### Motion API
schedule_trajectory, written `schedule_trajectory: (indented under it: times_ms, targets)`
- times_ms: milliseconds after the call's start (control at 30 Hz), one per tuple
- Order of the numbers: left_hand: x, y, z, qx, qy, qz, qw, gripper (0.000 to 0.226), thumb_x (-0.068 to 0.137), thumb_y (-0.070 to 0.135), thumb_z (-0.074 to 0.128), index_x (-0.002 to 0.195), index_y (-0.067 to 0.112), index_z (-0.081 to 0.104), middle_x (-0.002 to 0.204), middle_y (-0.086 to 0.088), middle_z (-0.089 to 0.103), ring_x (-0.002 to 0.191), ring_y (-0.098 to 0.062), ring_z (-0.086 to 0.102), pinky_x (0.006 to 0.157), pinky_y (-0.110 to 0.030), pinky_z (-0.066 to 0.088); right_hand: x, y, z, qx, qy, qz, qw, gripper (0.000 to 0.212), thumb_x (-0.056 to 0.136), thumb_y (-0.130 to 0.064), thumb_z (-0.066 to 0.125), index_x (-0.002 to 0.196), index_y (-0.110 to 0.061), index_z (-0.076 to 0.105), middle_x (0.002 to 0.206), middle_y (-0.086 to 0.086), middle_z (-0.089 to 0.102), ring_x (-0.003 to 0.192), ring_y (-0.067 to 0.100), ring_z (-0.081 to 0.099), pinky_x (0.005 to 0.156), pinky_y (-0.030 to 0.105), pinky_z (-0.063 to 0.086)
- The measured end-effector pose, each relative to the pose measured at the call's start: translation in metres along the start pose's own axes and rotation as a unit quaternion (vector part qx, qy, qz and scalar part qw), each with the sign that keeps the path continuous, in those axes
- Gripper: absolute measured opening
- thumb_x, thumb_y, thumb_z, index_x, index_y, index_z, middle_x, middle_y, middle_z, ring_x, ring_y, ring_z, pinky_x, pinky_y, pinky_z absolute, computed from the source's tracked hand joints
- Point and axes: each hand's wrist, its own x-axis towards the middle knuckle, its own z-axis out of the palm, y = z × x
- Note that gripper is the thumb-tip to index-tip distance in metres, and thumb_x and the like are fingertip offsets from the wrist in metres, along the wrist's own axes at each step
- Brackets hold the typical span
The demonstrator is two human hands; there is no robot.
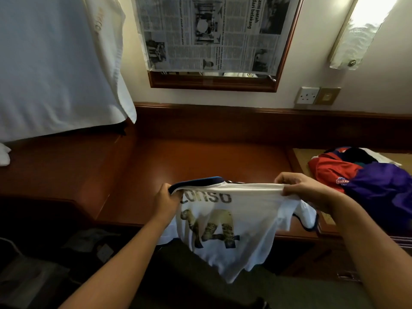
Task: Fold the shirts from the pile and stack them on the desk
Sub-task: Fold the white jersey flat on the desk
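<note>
While white shirt (225, 221) is hanging past counter (200, 157) front edge at 6 o'clock, left hand (166, 202) is pinching navy collar, right hand (305, 189) is pinching shoulder edge. Shirt pile (365, 177) is lying at 3 o'clock; bare counter is stretching toward 12 and 9 o'clock.

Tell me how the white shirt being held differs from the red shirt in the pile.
The white shirt hangs stretched between the left hand and right hand; the red shirt lies crumpled in the pile. The white shirt shows a large number print; the red shirt shows only a small logo. Both are unfolded.
</note>
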Motion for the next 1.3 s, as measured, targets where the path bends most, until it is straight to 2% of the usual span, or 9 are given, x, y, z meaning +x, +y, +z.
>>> schedule_trajectory:
  times_ms: [133, 233, 400, 500, 667, 800, 967, 1167, 1300]
  targets:
    - [-0.003, -0.001, -0.001, 0.037, -0.080, 0.002, 0.996, 0.022, 0.094, 0.023, 0.059, 0.078, 0.015, 0.046, 0.072, -0.005, 0.053, 0.060, -0.017, 0.050, 0.050, -0.026, 0.042, 0.004, 0.011, -0.003, -0.111, -0.031, 0.062, 0.991, 0.047, 0.087, -0.052, 0.061, 0.062, -0.013, 0.064, 0.063, 0.006, 0.053, 0.060, 0.020, 0.051, 0.063, 0.029, 0.041]
    - [0.000, 0.000, -0.004, 0.047, -0.145, 0.002, 0.988, 0.014, 0.092, 0.027, 0.062, 0.092, 0.019, 0.050, 0.086, -0.008, 0.061, 0.073, -0.022, 0.061, 0.057, -0.032, 0.049, 0.009, 0.016, -0.003, -0.151, -0.003, 0.053, 0.987, 0.046, 0.089, -0.040, 0.064, 0.057, -0.009, 0.055, 0.058, 0.002, 0.038, 0.056, 0.017, 0.035, 0.055, 0.029, 0.029]
    - [-0.003, 0.004, -0.010, 0.140, -0.180, 0.047, 0.972, 0.021, 0.090, 0.017, 0.063, 0.105, 0.020, 0.049, 0.095, 0.002, 0.058, 0.079, -0.008, 0.058, 0.055, -0.013, 0.042, 0.004, 0.022, -0.012, -0.076, 0.084, -0.011, 0.993, 0.028, 0.093, -0.021, 0.061, 0.077, 0.002, 0.065, 0.066, 0.006, 0.049, 0.061, 0.016, 0.044, 0.057, 0.027, 0.036]
    - [-0.006, 0.001, -0.009, 0.234, -0.197, 0.046, 0.951, 0.034, 0.091, 0.027, 0.064, 0.118, 0.017, 0.046, 0.101, 0.004, 0.056, 0.081, -0.011, 0.055, 0.056, -0.018, 0.037, 0.007, 0.027, -0.011, -0.064, 0.116, -0.023, 0.991, 0.013, 0.092, -0.011, 0.062, 0.082, -0.004, 0.066, 0.073, 0.006, 0.057, 0.069, 0.016, 0.051, 0.064, 0.029, 0.041]
    - [-0.005, -0.004, -0.001, 0.320, -0.232, -0.055, 0.917, 0.046, 0.091, 0.047, 0.058, 0.085, 0.001, 0.062, 0.060, -0.003, 0.045, 0.049, -0.013, 0.038, 0.046, -0.024, 0.026, 0.017, 0.039, 0.004, -0.034, 0.190, -0.016, 0.981, 0.005, 0.086, 0.003, 0.064, 0.085, -0.002, 0.064, 0.076, 0.005, 0.056, 0.071, 0.014, 0.050, 0.063, 0.026, 0.040]
    - [-0.012, -0.005, -0.001, 0.267, -0.210, -0.086, 0.937, 0.055, 0.088, 0.049, 0.062, 0.056, 0.013, 0.036, 0.050, 0.000, 0.031, 0.042, -0.012, 0.027, 0.042, -0.023, 0.020, 0.021, 0.057, 0.019, -0.024, 0.254, -0.018, 0.967, 0.015, 0.081, 0.007, 0.065, 0.076, -0.007, 0.061, 0.077, 0.007, 0.053, 0.070, 0.015, 0.047, 0.060, 0.025, 0.037]
    - [-0.018, -0.002, -0.007, 0.064, -0.163, -0.034, 0.984, 0.005, 0.092, 0.008, 0.059, 0.091, 0.012, 0.059, 0.084, -0.008, 0.057, 0.067, -0.015, 0.050, 0.055, -0.023, 0.039, 0.019, 0.070, 0.029, -0.052, 0.268, 0.002, 0.962, 0.021, 0.078, 0.014, 0.056, 0.075, -0.006, 0.061, 0.072, 0.005, 0.057, 0.070, 0.017, 0.049, 0.060, 0.025, 0.039]
    - [-0.014, 0.021, -0.017, 0.177, -0.093, 0.165, 0.966, 0.054, 0.078, -0.014, 0.051, 0.119, 0.020, 0.057, 0.105, -0.002, 0.049, 0.083, -0.013, 0.051, 0.060, -0.011, 0.039, 0.017, 0.073, 0.034, -0.092, 0.216, 0.015, 0.972, 0.043, 0.064, 0.021, 0.038, 0.068, -0.016, 0.060, 0.070, 0.003, 0.059, 0.069, 0.018, 0.050, 0.060, 0.028, 0.036]
    - [-0.011, 0.031, -0.021, 0.220, -0.079, 0.192, 0.953, 0.060, 0.079, -0.009, 0.053, 0.129, 0.023, 0.048, 0.109, -0.001, 0.048, 0.087, -0.015, 0.051, 0.064, -0.024, 0.042, 0.010, 0.064, 0.036, -0.017, 0.147, 0.023, 0.989, 0.010, 0.075, -0.011, 0.057, 0.065, -0.011, 0.057, 0.062, 0.001, 0.047, 0.062, 0.015, 0.042, 0.057, 0.029, 0.030]
